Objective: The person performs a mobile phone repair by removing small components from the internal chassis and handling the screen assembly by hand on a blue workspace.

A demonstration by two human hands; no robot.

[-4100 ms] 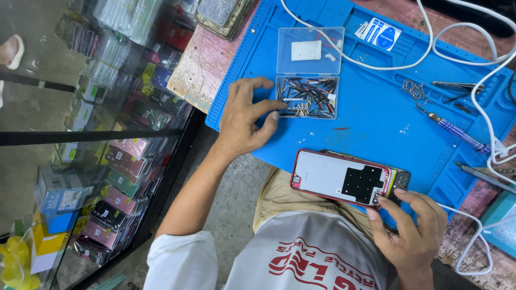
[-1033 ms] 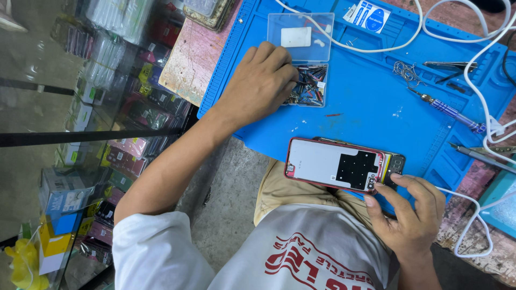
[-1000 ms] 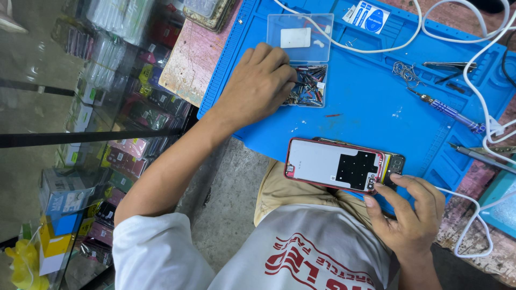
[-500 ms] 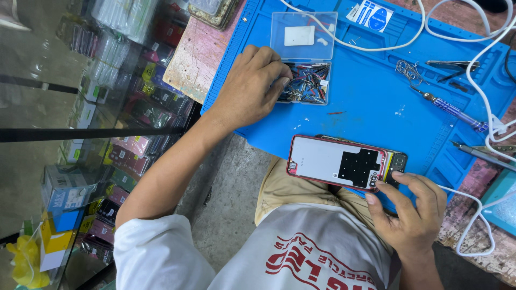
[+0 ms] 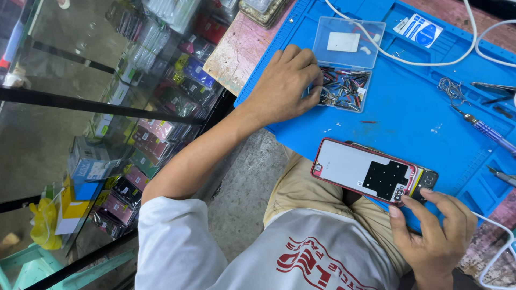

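My left hand (image 5: 285, 86) rests on the blue work mat (image 5: 408, 123) with its fingertips curled into a small clear plastic box (image 5: 346, 80) of several thin metal parts. Whether the fingers pinch a part is hidden. The box's open lid (image 5: 349, 43) lies flat behind it. My right hand (image 5: 435, 236) grips the lower right end of an opened phone (image 5: 371, 172), which lies back side up with a red frame, a white inner plate and a black patch. The phone sits at the mat's near edge, above my lap.
A purple-handled screwdriver (image 5: 486, 131), tweezers (image 5: 492, 86) and a bunch of small metal rings (image 5: 449, 88) lie on the mat's right side. White cables (image 5: 419, 59) cross the mat's far part. A glass display counter (image 5: 134, 107) with small packaged goods stands to the left.
My left hand has slid from the box's left edge over the box, and its fingertips now dig among the parts. My right hand keeps its hold on the phone.
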